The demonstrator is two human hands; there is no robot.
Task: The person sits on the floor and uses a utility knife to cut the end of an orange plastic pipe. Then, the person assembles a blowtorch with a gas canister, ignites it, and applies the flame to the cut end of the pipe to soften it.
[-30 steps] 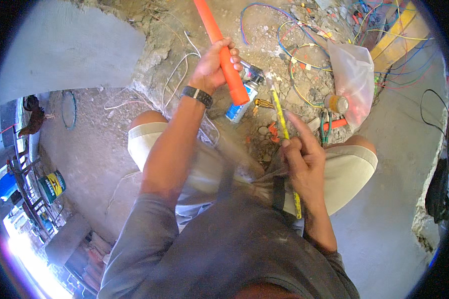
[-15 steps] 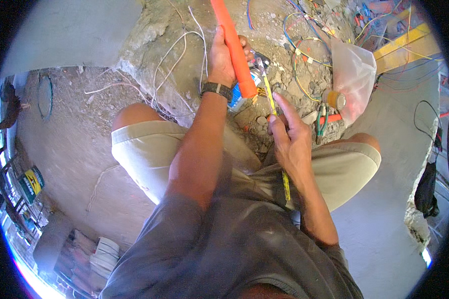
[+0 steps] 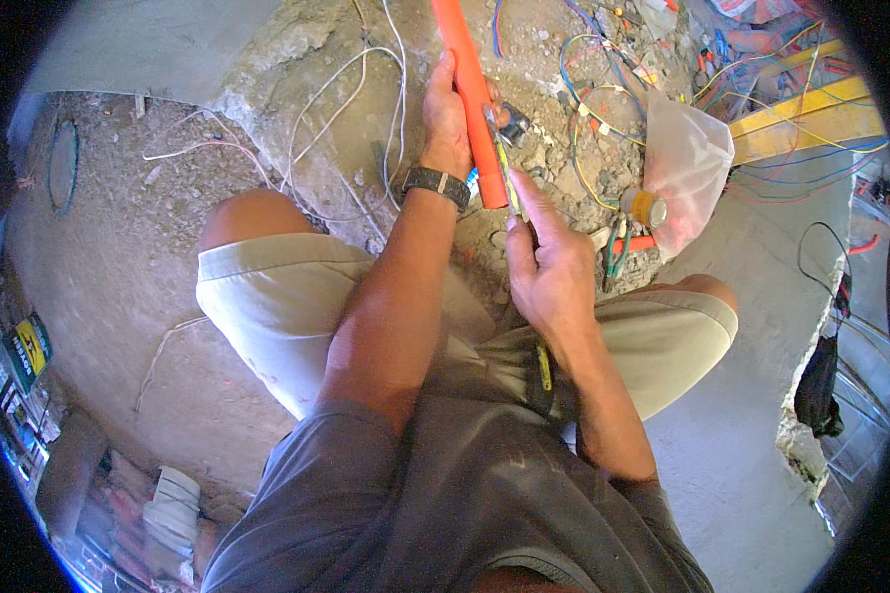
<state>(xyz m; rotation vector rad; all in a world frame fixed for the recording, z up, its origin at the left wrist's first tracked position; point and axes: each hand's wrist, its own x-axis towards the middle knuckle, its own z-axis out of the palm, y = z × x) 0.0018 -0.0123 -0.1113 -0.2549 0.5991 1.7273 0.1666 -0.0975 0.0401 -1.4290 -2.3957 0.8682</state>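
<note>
My left hand (image 3: 447, 124), with a dark watch on its wrist, is wrapped round an orange plastic pipe (image 3: 473, 104). The pipe slants upward and out of view, its lower end toward me. Against the right side of that end lies a narrow yellow strip with dark marks, looking like a tape measure blade (image 3: 503, 161). My right hand (image 3: 554, 272) pinches the strip, index finger stretched along it beside the pipe. A lower yellow piece (image 3: 544, 366) shows near my lap; my hand hides what lies between. A dark rounded object (image 3: 513, 125) sits just beyond my left fingers.
Loose wires (image 3: 564, 74) and pale cable (image 3: 399, 89) lie over the broken rubble. To the right are green-handled pliers (image 3: 618, 247), a tape roll (image 3: 648, 209), a clear plastic bag (image 3: 690, 163) and a yellow beam (image 3: 811, 128).
My right hand has moved left and slightly down, bringing the yellow strip from beside the pipe to against its end. The pipe stays in my left hand, its lower end slightly lower.
</note>
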